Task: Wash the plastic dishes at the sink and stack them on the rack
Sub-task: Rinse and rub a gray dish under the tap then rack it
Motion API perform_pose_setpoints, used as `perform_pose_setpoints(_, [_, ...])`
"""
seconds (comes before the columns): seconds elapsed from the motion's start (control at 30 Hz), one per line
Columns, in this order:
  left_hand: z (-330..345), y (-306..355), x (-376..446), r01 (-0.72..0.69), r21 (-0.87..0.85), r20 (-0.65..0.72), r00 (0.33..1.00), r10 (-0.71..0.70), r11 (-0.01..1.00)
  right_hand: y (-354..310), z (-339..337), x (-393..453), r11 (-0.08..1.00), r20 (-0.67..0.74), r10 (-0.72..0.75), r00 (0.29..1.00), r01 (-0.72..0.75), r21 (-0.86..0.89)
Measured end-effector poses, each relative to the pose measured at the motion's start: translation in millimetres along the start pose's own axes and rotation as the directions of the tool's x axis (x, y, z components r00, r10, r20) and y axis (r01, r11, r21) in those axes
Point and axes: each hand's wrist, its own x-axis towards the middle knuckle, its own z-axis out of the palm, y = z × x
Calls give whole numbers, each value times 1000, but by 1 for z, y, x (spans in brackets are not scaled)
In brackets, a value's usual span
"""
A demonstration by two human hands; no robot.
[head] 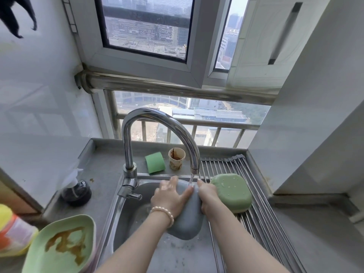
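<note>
left hand (172, 196) spread flat, right hand (208, 196) gripping

A grey-blue dish (187, 217) is held under the running faucet (157, 123) over the sink (126, 219), gripped by the right hand (208, 196) and pressed by the left hand (169, 196). A green dish (232, 192) is laid upside down on the rack (262, 223) at right.

Both forearms are bare, with no sleeves showing up to the bottom edge of the view. The left hand (171, 198) has a bracelet (164, 213) of round, pale pearl-like beads at the wrist. The right hand (208, 196) wears nothing visible.
</note>
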Motion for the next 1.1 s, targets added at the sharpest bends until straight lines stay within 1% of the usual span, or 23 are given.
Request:
perform_pose_setpoints(0.03, [-7,-5,5,102,-88,66,993,-96,991,2,1,1,1000,7,5,1000,-4,-28])
perform_pose_setpoints(0.1, [-16,-10,12,218,-304,112,975,-193,927,2,0,5,998,33,6,999,-4,-66])
perform_pose_setpoints(0.2, [-16,-17,16,327,-576,161,944,-288,750,-6,-1,1,994,62,-6,998,13,-108])
perform_pose_setpoints(0.23, [-14,-17,16,359,-633,177,930,-323,686,-10,-1,-1,980,43,-56,998,63,-190])
perform_pose_setpoints(0.27, [-13,-15,15,384,-675,182,914,-362,630,-16,-2,-7,936,17,-127,992,126,-330])
perform_pose_setpoints(0.33, [-12,-12,14,426,-718,173,875,-452,550,-21,3,-25,746,8,-316,949,254,-615])
perform_pose_setpoints(0.4, [-13,-8,15,431,-739,139,850,-508,518,-15,12,-40,524,70,-487,871,355,-774])
perform_pose_setpoints(0.43, [-14,-6,15,426,-749,122,841,-526,508,-10,17,-49,432,94,-554,827,382,-817])
perform_pose_setpoints(0.53, [-19,-3,14,452,-771,121,796,-593,449,22,32,-61,212,222,-624,749,436,-875])
perform_pose_setpoints(0.57, [-19,-6,14,474,-783,156,777,-610,403,29,34,-66,147,283,-643,711,477,-867])
perform_pose_setpoints(0.6, [-20,-7,15,489,-799,188,756,-627,349,38,34,-65,90,350,-673,651,543,-835])
perform_pose_setpoints(0.67, [-21,-9,13,513,-823,241,704,-668,245,49,28,-66,-58,486,-656,578,603,-796])
perform_pose_setpoints(0.7, [-20,-9,12,511,-828,241,695,-677,230,48,25,-66,-83,515,-636,575,612,-786])
perform_pose_setpoints(0.73, [-19,-9,11,496,-830,220,711,-667,255,43,21,-63,-70,518,-631,577,623,-779])
perform_pose_setpoints(0.77, [-18,-7,9,480,-824,190,735,-651,302,36,18,-60,11,496,-592,635,622,-783])
perform_pose_setpoints(0.8, [-15,-5,7,472,-807,157,751,-642,354,26,16,-55,160,431,-524,734,582,-797])
perform_pose_setpoints(0.83, [-12,-2,6,468,-801,151,762,-630,374,15,16,-51,270,342,-474,811,504,-820])
perform_pose_setpoints(0.87, [-12,1,4,455,-800,139,775,-617,391,5,17,-51,323,273,-454,848,442,-837])
perform_pose_setpoints(0.9, [-13,2,3,447,-793,122,782,-612,413,1,20,-53,322,250,-462,851,424,-847])
perform_pose_setpoints(0.93, [-13,1,3,442,-792,107,779,-618,420,5,24,-56,253,289,-492,821,452,-855])
perform_pose_setpoints(1.0, [-16,-5,4,431,-785,72,778,-624,446,26,30,-61,41,423,-584,693,546,-837])
perform_pose_setpoints(1.03, [-15,-8,4,413,-786,57,788,-612,459,38,30,-65,-29,473,-622,624,585,-810])
perform_pose_setpoints(1.1, [-15,-11,3,394,-801,42,788,-614,451,43,26,-67,-77,529,-601,600,615,-785])
